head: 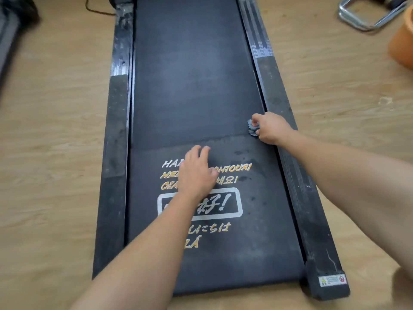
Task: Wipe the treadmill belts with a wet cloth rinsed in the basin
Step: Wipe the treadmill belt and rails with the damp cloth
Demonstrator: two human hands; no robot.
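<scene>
- Treadmill belt [196,86] lies flat on the wooden floor [55,130], its long axis running straight away from the person; the near end is just below both forearms and the far end runs out of view beyond the hands.
- The cloth [253,127], a small grey bunched wad, sits at the belt's right edge, pressed to the belt where it meets the right side rail [277,92].
- The right hand [271,128] grips the cloth, fingers curled round it, knuckles up, with the wrist lying across the right rail.
- The left hand [196,173] rests palm down on the middle of the belt, fingers spread and nearly straight, holding nothing; it is nearer the person than the right hand and to its left.
- Printed lettering [223,206] in white and yellow runs under and behind the left hand, and the hand and forearm partly cover it.
- A seam [156,146] crosses the belt just ahead of the left fingertips and reaches the cloth.
- Dark damp spots [241,153] speckle the belt between the two hands.
- The left side rail [116,130] runs parallel to the belt, well left of the left hand.
- An orange basin [402,45], cut off by the edge of view, stands on the floor far to the right of the right hand, with a chrome frame [357,21] beyond it.
</scene>
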